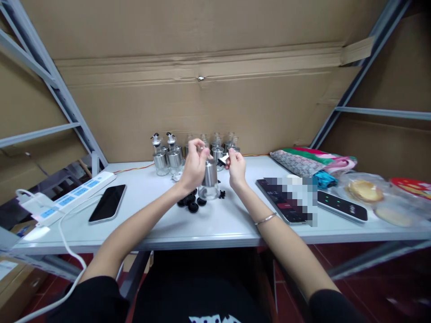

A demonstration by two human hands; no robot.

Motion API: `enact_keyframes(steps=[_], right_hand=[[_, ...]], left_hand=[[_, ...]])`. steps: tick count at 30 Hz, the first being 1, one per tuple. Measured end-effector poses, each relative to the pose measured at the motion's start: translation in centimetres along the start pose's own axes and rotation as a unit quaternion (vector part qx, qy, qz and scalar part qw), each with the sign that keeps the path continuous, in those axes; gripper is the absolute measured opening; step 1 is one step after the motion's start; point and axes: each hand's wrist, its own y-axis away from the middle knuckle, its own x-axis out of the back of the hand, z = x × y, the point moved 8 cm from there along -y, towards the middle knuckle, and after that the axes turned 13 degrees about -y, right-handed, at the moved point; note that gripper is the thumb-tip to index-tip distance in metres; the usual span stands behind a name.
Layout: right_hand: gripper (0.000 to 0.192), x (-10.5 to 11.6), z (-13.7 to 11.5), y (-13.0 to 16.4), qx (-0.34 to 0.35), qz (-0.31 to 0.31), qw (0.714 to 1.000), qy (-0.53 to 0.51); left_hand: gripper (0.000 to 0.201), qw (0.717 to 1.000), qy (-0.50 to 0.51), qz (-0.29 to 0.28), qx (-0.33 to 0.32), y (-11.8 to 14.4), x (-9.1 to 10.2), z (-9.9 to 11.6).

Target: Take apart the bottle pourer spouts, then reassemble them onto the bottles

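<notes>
Left hand grips a steel-sleeved glass bottle above black stoppers mid-table, right hand pinching its pourer spout; two bottles at the back edge already capped

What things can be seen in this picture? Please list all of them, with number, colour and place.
bottle in the hands: one, glass with a steel sleeve, at table centre
spout: one, silver and black, between the right fingers
bottles at the back: about eight, glass and steel, in a row by the cardboard wall; the two on the left have spouts
black caps: several, black, on the table below the held bottle
phone: one, black, left on the table
power strip: one, white and blue, far left
table: one, white
dark devices: two, right of centre, one partly blurred
cloth bags: colourful, right rear
plastic bags with round food: right edge
left hand: holds the bottle
right hand: holds the spout; bracelet on the wrist
</notes>
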Motion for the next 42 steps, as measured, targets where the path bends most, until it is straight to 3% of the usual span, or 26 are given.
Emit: enact_keyframes(steps=[2,4,11,17,22,28,33,42], right_hand=[[0.055,0.1,0.1,-0.1,0.001,0.005,1.000,0.004],[0.055,0.0,0.1,-0.1,0.005,-0.001,1.000,0.017],[0.056,-0.6,0.8,0.0,-0.036,-0.030,0.999,0.019],[0.053,-1.8,-0.6,0.2,-0.015,-0.079,0.997,0.014],[0.046,-2.3,-5.7,0.9,0.094,-0.092,0.991,0.024],[0.038,-5.0,-10.3,3.7,0.174,-0.184,0.967,0.039],[0.037,-6.2,-10.6,5.7,0.208,-0.227,0.950,0.043],[0.034,-5.6,-9.6,6.4,0.261,-0.193,0.944,0.061]], left_hand=[[0.017,0.998,0.035,-0.054,-0.001,1.9,-1.4,0.7],[0.019,0.996,0.046,-0.074,-0.008,3.4,-2.0,1.0],[0.018,0.990,0.086,-0.098,-0.044,5.4,-3.2,1.7],[0.024,0.991,0.080,-0.096,-0.041,6.3,-3.9,1.0],[0.047,0.992,0.098,-0.077,-0.018,6.8,-3.8,0.8],[0.065,0.989,0.128,-0.070,-0.028,7.0,-3.7,1.0],[0.069,0.988,0.142,-0.061,-0.025,7.1,-3.8,0.6],[0.061,0.990,0.124,-0.056,-0.028,7.0,-3.7,0.5]])
